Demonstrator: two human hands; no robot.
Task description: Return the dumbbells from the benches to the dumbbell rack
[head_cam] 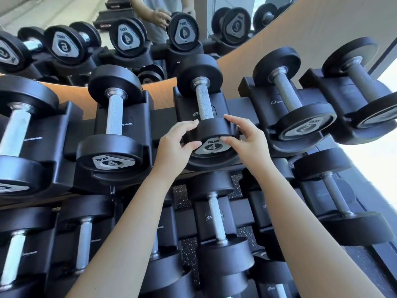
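Note:
A black dumbbell marked 4 [204, 100] lies in a cradle on the top row of the dumbbell rack [163, 121], its steel handle pointing away from me. My left hand [179, 139] and my right hand [245, 137] both grip the near head of this dumbbell from either side, with my thumbs on its silver end plate. A second dumbbell marked 4 [115, 117] rests in the cradle just to the left.
A dumbbell marked 2 [287, 97] and another [363, 82] sit to the right, and a larger one [19, 130] to the left. Several more dumbbells [217, 222] fill the lower row. A mirror [129, 29] behind the rack reflects the dumbbells and a person.

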